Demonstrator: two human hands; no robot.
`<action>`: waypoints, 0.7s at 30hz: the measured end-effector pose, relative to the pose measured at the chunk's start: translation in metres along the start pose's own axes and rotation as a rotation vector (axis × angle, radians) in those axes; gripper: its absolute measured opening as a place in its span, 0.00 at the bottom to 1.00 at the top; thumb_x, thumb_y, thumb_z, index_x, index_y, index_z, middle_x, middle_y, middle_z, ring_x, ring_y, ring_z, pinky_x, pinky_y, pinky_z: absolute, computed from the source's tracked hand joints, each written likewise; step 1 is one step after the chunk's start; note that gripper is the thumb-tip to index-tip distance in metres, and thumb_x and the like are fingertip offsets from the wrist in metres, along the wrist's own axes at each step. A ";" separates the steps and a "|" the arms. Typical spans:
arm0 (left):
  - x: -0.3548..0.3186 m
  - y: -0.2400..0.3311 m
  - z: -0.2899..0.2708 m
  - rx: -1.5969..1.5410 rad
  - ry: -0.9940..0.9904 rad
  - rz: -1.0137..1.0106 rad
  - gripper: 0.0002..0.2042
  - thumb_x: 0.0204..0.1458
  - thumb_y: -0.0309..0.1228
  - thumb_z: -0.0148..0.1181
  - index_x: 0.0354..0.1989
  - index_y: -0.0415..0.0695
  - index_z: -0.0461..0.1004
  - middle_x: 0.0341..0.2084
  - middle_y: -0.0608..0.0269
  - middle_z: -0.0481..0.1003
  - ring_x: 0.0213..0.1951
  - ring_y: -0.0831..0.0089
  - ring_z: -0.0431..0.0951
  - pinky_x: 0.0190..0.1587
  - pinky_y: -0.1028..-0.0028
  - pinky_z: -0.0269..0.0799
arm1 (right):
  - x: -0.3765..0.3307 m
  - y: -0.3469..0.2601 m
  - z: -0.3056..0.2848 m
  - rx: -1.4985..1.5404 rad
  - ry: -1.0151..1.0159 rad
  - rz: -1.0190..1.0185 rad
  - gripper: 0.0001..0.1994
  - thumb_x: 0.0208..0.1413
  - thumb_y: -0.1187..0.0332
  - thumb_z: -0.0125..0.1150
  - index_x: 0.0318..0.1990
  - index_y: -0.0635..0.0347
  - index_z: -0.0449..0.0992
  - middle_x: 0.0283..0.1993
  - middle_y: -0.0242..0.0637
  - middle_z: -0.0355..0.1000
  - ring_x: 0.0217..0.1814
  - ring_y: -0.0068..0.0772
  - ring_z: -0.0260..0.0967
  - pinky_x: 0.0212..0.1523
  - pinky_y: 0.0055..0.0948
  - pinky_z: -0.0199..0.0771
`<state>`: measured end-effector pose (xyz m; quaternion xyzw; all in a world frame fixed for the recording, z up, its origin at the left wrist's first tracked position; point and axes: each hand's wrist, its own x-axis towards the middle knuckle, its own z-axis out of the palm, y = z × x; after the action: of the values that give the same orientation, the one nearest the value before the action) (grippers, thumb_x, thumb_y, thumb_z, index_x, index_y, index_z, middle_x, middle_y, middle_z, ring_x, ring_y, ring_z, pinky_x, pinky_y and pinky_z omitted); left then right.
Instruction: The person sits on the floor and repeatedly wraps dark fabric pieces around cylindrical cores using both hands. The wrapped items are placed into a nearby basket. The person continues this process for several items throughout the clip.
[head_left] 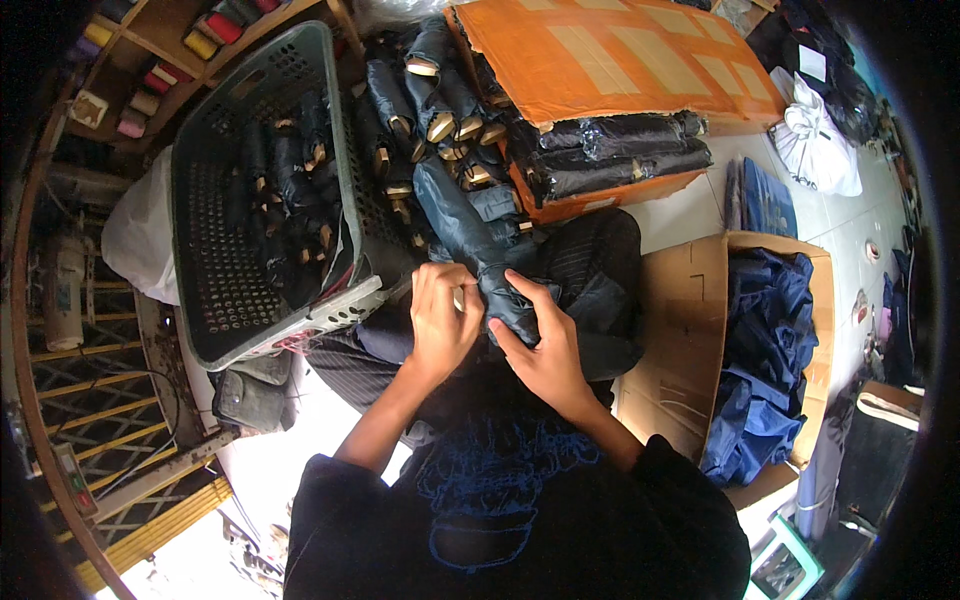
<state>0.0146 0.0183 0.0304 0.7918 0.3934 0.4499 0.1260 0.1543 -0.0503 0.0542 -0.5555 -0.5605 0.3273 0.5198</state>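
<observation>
A: What is being handled?

B: A folded umbrella (pixel 470 225), dark navy, long and slim, its fabric creased and slightly shiny. It lies at the middle of the view, slanting from 11 o'clock down to the hands.

A: And the hands?

B: The left hand (pixel 440 320) has its fingers curled around the lower end. The right hand (pixel 535 345) has its fingers clamped on the fabric just beside it.

A: What surrounds it?

B: At 12 o'clock, a pile of similar umbrellas (pixel 430 110) with tan handle tips. At 10 o'clock, a grey plastic basket (pixel 215 200) holding more. At 1 o'clock, an orange cardboard box (pixel 610 50). At 3 o'clock, a brown carton (pixel 680 300) of blue cloth (pixel 765 350).
</observation>
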 end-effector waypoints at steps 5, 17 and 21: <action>0.020 -0.003 -0.017 -0.237 -0.196 -0.078 0.08 0.45 0.18 0.62 0.33 0.36 0.70 0.30 0.54 0.72 0.32 0.60 0.72 0.35 0.67 0.68 | 0.005 0.008 -0.007 0.006 -0.033 -0.036 0.24 0.49 0.76 0.64 0.56 0.66 0.67 0.49 0.53 0.71 0.51 0.49 0.71 0.51 0.36 0.70; -0.009 0.010 -0.003 -0.188 0.085 -0.031 0.10 0.52 0.26 0.58 0.41 0.39 0.66 0.41 0.55 0.67 0.42 0.63 0.67 0.49 0.62 0.63 | 0.006 0.001 -0.004 0.094 -0.032 0.063 0.28 0.46 0.75 0.67 0.56 0.67 0.63 0.50 0.53 0.70 0.51 0.47 0.72 0.50 0.36 0.71; 0.001 0.014 0.014 -1.026 0.401 -0.839 0.30 0.57 0.52 0.52 0.60 0.45 0.54 0.59 0.54 0.59 0.57 0.61 0.63 0.58 0.58 0.59 | -0.001 0.003 0.002 0.329 0.029 0.123 0.30 0.44 0.73 0.70 0.54 0.65 0.61 0.47 0.52 0.70 0.50 0.42 0.72 0.49 0.36 0.72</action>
<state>0.0335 0.0120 0.0306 0.3147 0.4194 0.6301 0.5728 0.1532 -0.0499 0.0505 -0.5009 -0.4569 0.4375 0.5908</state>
